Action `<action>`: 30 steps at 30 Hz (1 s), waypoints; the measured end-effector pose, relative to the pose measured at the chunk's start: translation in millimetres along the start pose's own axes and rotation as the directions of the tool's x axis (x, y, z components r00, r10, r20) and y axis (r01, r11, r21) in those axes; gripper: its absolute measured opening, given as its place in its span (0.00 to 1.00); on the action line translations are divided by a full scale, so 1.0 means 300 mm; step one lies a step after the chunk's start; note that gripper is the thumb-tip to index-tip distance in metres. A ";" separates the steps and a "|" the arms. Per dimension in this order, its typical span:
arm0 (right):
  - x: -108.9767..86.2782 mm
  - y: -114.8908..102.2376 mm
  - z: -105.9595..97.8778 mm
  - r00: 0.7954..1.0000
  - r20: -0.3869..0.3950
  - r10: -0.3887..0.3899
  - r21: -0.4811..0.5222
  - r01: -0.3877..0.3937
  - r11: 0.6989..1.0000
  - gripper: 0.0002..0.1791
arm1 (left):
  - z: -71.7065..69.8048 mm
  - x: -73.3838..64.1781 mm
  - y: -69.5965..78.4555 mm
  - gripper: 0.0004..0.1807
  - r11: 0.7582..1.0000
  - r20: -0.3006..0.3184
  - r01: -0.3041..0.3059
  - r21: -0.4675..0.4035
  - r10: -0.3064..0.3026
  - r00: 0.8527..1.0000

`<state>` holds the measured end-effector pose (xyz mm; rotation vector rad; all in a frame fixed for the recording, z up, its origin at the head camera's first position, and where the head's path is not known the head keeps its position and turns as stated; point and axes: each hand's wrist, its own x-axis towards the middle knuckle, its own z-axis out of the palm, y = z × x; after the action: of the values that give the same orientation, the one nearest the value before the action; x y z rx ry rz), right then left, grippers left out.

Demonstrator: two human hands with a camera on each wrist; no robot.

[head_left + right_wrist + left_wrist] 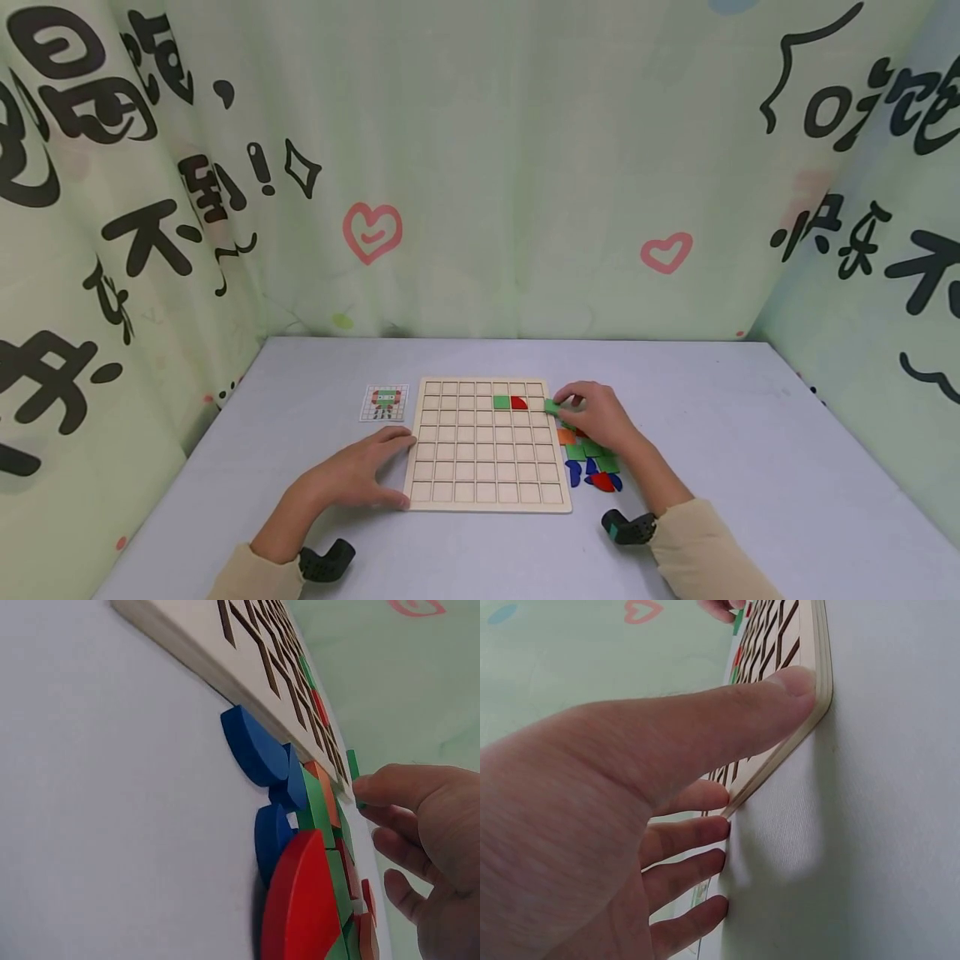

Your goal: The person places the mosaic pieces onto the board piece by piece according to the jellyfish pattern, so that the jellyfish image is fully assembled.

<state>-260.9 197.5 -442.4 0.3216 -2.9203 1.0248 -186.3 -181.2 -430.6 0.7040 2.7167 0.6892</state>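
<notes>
A wooden grid board lies flat on the table, one green square block and one red quarter-round block set side by side in an upper row. My left hand rests at the board's left edge, thumb at the near corner and fingers spread along the side. At the upper right edge, my right hand pinches another green square block between thumb and fingertips. Below that hand lies a pile of loose blocks: green squares, blue rounded pieces, a large red piece and an orange one.
A small pattern card with a pixel-like figure lies left of the board. Each wrist carries a black camera. A pale curtain with printed characters and hearts surrounds the white table.
</notes>
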 end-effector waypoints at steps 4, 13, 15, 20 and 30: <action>0.007 -0.006 0.012 1.000 0.008 0.003 -0.001 -0.003 1.000 0.09 | 0.002 0.004 0.001 0.45 1.000 -0.006 -0.005 0.002 0.005 1.000; 0.019 -0.033 0.027 1.000 0.019 0.001 0.009 -0.001 1.000 0.09 | 0.008 0.004 -0.004 0.44 0.999 -0.031 -0.018 0.032 0.019 0.999; 0.022 -0.038 0.031 1.000 0.022 0.004 0.006 -0.005 1.000 0.09 | 0.009 0.005 -0.005 0.44 0.999 -0.037 -0.023 0.035 0.024 0.999; 0.028 -0.053 0.040 1.000 0.026 0.003 -0.003 -0.003 1.000 0.09 | 0.011 0.007 -0.004 0.43 0.999 -0.043 -0.029 0.040 0.031 0.999; 0.042 -0.061 0.060 1.000 0.021 -0.014 0.011 0.014 1.000 0.07 | 0.008 0.006 -0.001 0.43 0.999 -0.042 -0.025 0.034 0.027 0.999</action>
<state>-268.8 170.1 -443.9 0.3548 -2.9272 1.0427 -187.2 -179.6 -433.1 0.7417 2.7689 0.6734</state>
